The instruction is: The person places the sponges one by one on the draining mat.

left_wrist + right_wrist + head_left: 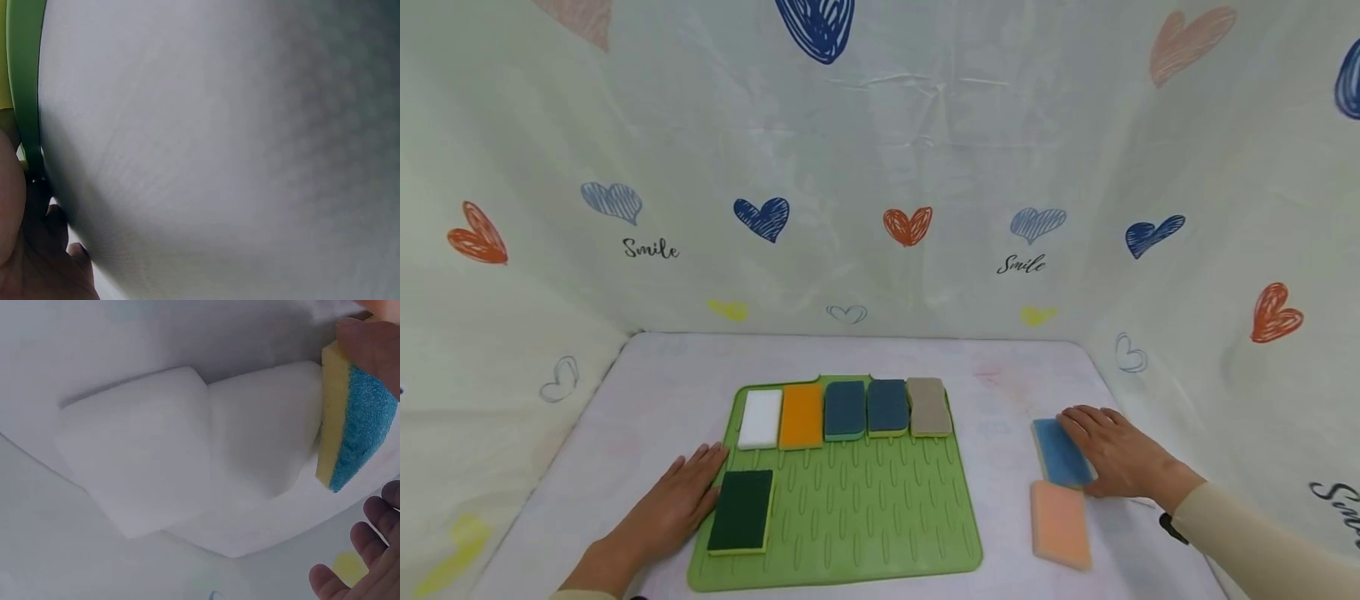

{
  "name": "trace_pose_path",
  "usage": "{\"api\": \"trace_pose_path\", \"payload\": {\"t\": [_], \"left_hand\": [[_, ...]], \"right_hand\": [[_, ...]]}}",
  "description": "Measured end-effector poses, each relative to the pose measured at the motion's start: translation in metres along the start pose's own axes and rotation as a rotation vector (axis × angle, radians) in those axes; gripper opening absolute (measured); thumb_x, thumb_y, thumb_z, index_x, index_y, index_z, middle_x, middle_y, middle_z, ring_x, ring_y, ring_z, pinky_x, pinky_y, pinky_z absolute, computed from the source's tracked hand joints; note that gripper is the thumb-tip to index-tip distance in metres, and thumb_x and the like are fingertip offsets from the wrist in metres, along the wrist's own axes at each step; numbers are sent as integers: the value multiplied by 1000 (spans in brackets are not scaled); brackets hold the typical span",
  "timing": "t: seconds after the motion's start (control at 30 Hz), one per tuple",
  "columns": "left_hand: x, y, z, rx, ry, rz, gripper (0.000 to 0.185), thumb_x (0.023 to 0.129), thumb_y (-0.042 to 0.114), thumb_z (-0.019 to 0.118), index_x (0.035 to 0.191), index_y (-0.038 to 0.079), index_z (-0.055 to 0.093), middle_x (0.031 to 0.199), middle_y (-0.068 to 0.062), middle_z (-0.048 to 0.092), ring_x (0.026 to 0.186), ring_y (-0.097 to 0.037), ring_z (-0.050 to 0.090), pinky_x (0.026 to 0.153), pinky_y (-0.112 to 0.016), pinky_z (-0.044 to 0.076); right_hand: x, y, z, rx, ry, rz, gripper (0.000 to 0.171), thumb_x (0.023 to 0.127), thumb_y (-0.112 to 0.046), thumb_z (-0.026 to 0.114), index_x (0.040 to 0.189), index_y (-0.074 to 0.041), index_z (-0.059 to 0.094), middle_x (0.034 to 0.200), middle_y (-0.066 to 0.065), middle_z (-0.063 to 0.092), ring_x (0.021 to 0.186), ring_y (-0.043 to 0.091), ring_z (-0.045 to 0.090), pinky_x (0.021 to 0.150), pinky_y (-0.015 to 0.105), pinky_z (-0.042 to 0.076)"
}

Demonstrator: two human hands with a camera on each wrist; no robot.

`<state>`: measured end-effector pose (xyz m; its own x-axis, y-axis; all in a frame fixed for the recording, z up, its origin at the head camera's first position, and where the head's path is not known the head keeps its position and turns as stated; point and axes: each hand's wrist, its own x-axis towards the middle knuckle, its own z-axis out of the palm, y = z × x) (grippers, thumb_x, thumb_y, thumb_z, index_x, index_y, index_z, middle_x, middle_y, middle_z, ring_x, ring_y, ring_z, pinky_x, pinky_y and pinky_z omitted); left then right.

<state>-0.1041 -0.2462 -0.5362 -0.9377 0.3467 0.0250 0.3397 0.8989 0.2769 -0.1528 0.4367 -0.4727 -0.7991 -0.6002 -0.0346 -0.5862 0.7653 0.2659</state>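
My left hand (677,500) lies flat on the white table, fingers straight, against the left edge of a green ridged mat (865,517). Its fingertips are just beside a dark green sponge with a yellow base (741,510). In the left wrist view only the palm (25,262) and the mat's rim (25,75) show. My right hand (1116,454) rests over the right side of a blue sponge (1056,454), right of the mat. In the right wrist view the thumb (369,344) touches one end of that blue-and-yellow sponge (359,425). The fingers (369,544) hang loosely just off its other end.
Along the mat's back edge lie a white sponge (761,418), an orange one (801,415), two dark blue ones (845,409) and a taupe one (929,406). A peach sponge (1060,523) lies just nearer than the blue one. Heart-printed cloth walls (880,250) close in three sides.
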Motion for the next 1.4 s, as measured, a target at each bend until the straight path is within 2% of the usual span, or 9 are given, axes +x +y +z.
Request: {"api": "trace_pose_path", "payload": {"t": [0.1, 0.37, 0.6, 0.83, 0.97, 1.17, 1.4], "left_hand": [[1, 0, 1, -4, -3, -4, 61, 105, 23, 66, 157, -1, 46, 159, -20, 52, 150, -45, 43, 119, -66, 35], [2, 1, 2, -11, -2, -10, 61, 105, 22, 66, 158, -1, 46, 159, -20, 51, 150, -45, 43, 120, -66, 34], [6, 2, 4, 6, -31, -40, 61, 105, 23, 64, 159, 1, 44, 160, -19, 50, 152, -44, 41, 122, -66, 33], [5, 3, 3, 6, -29, -31, 61, 105, 23, 65, 158, 0, 45, 159, -20, 52, 150, -45, 43, 120, -66, 36], [4, 3, 2, 7, -40, -38, 61, 106, 23, 64, 158, -1, 45, 159, -20, 51, 150, -45, 43, 121, -66, 35], [2, 4, 0, 5, -49, -44, 61, 105, 23, 65, 157, -1, 46, 159, -21, 52, 149, -46, 44, 120, -66, 36], [1, 4, -2, 11, -27, -40, 61, 105, 23, 65, 157, -1, 46, 159, -20, 52, 149, -45, 44, 121, -66, 36]], "right_hand": [[5, 3, 2, 4, 15, 16, 103, 71, -56, 93, 145, 3, 52, 145, 19, 58, 132, 40, 57, 104, 60, 51], [27, 0, 8, 129, -66, 138, 103, 76, -59, 88, 147, 5, 52, 145, 22, 57, 134, 44, 54, 106, 64, 48], [29, -1, 14, 247, -120, 228, 116, 75, -73, 81, 147, 12, 49, 147, 31, 54, 136, 53, 50, 109, 70, 43], [30, 0, 22, 303, -119, 258, 114, 74, -71, 81, 144, 14, 48, 143, 33, 55, 133, 54, 51, 106, 71, 43], [36, 1, 21, 284, -73, 250, 111, 72, -68, 84, 141, 12, 49, 138, 31, 56, 127, 51, 53, 101, 69, 47], [51, -1, 13, 207, 76, 236, 98, 72, -56, 86, 135, 9, 49, 131, 28, 55, 122, 47, 53, 97, 66, 49], [67, -6, 4, 136, 153, 229, 98, 70, -56, 86, 135, 7, 49, 130, 26, 55, 121, 45, 53, 98, 65, 48]]}}
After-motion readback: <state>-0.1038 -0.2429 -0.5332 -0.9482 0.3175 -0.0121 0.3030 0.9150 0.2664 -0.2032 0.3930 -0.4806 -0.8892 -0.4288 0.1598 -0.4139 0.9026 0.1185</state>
